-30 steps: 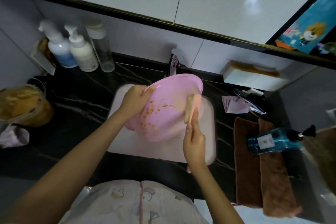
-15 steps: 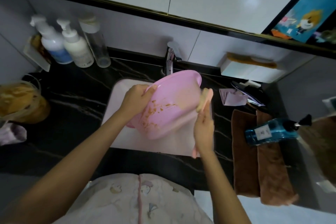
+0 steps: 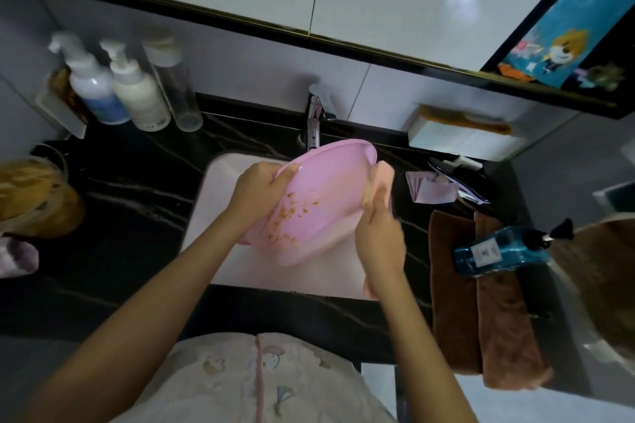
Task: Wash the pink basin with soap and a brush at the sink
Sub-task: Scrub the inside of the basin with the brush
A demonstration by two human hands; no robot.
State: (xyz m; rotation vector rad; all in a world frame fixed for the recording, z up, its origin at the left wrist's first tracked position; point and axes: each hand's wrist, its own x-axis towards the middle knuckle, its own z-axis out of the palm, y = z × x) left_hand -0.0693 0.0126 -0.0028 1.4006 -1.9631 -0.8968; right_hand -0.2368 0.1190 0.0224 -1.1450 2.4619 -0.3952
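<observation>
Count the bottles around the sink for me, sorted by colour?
White pump bottles: 2
Clear bottle: 1
Blue pump bottle lying on the brown towels: 1
Total: 4

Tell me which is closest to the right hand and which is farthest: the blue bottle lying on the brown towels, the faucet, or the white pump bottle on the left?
From the right hand:
1. Blue bottle, lying just to its right on the towels.
2. Faucet, behind the sink, up and to the left.
3. White pump bottle, far left by the wall.
</observation>
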